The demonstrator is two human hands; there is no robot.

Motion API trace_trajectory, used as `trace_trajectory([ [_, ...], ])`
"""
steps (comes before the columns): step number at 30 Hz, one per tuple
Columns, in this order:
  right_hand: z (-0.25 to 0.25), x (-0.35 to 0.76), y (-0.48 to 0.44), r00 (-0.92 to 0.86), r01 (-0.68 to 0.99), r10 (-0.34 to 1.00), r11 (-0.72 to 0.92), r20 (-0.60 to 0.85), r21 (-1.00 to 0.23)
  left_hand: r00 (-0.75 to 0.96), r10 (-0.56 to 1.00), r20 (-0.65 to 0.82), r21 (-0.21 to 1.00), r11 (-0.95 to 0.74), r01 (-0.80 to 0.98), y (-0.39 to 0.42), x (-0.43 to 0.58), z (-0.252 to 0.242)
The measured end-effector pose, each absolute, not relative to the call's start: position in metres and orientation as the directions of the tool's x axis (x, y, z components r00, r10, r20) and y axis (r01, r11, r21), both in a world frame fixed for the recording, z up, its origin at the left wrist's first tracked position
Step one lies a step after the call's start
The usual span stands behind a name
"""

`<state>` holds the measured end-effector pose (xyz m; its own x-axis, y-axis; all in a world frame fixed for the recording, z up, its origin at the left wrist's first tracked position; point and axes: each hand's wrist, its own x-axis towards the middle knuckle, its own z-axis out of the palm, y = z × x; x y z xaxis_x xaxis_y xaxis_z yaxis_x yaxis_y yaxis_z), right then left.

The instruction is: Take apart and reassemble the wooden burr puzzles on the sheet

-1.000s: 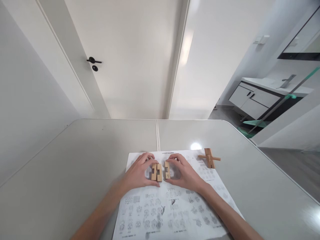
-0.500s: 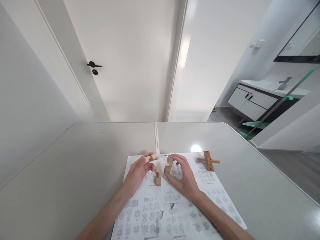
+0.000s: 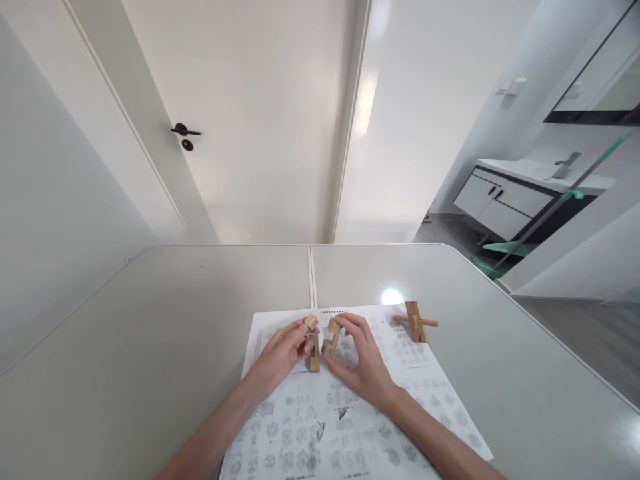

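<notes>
Between the thumb and fingers of my left hand [image 3: 284, 348] is a small pale wooden puzzle piece [image 3: 311, 323], mostly covered by the fingers. My right hand [image 3: 364, 360] pinches a notched wooden puzzle piece [image 3: 331, 339] by its two ends, with its cut-out facing left. The two held pieces are close together but apart. Another wooden puzzle piece [image 3: 314, 360] lies on the printed sheet [image 3: 295, 427] beneath my left fingertips, its upper part partly hidden. To the right, crossed wooden pieces [image 3: 416, 323], a flat block with a thin rod, rest at the sheet's edge.
The sheet, covered in small printed diagrams, lies on a light grey table [image 3: 165, 333] with a seam down its middle. Beyond the table stands a white door [image 3: 260, 120] with a black handle. At right are a sink cabinet [image 3: 505, 200] and a green-ended pole [image 3: 550, 200].
My left hand has turned and moved slightly right and down, bringing its piece nearer the right-hand one and over the lying piece. The right-hand piece has tilted slightly.
</notes>
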<state>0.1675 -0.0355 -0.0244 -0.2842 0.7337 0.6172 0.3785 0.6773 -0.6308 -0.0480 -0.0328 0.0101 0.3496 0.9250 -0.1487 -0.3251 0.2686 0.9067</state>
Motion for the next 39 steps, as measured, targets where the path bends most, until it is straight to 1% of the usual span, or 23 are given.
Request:
trace_trajectory([
  [4, -0.027, 0.168, -0.035, -0.288, 0.374, 0.740, 0.672, 0.608, -0.639, 0.362, 0.922, -0.139, 0.927, 0.250, -0.279, -0.034, -0.047, 0.006],
  [7, -0.027, 0.168, -0.035, -0.281, 0.383, 0.730, 0.681, 0.624, -0.624, 0.347, 0.925, -0.154, 0.937, 0.248, -0.247, -0.035, -0.045, 0.002],
  [11, -0.026, 0.168, -0.035, -0.279, 0.401, 0.729, 0.680, 0.625, -0.614, 0.294, 0.948, -0.121, 0.969, 0.177, -0.174, -0.037, -0.041, 0.003],
  [17, -0.023, 0.169, -0.036, -0.258, 0.407, 0.735, 0.672, 0.628, -0.619, 0.283, 0.956, -0.078, 0.996, 0.085, -0.012, -0.039, -0.039, 0.006],
  [22, -0.024, 0.169, -0.036, -0.275, 0.406, 0.725, 0.683, 0.631, -0.607, 0.179, 0.984, -0.023, 0.996, 0.007, 0.092, -0.039, -0.040, -0.001],
  [25, -0.026, 0.170, -0.036, -0.295, 0.409, 0.722, 0.687, 0.626, -0.600, 0.169, 0.986, -0.011, 0.986, -0.017, 0.163, -0.039, -0.041, -0.001],
  [28, -0.028, 0.170, -0.036, -0.320, 0.412, 0.714, 0.696, 0.622, -0.588, 0.192, 0.981, -0.001, 0.976, -0.042, 0.216, -0.038, -0.041, 0.002],
  [33, -0.028, 0.170, -0.038, -0.350, 0.415, 0.709, 0.703, 0.612, -0.577, 0.244, 0.970, 0.003, 0.971, -0.061, 0.229, -0.039, -0.039, 0.007],
  [37, -0.029, 0.169, -0.038, -0.338, 0.412, 0.722, 0.690, 0.604, -0.595, 0.217, 0.975, 0.053, 0.972, -0.100, 0.215, -0.041, -0.036, 0.010],
  [39, -0.028, 0.169, -0.039, -0.330, 0.410, 0.721, 0.691, 0.609, -0.596, 0.206, 0.977, 0.052, 0.976, -0.094, 0.197, -0.042, -0.035, 0.011],
])
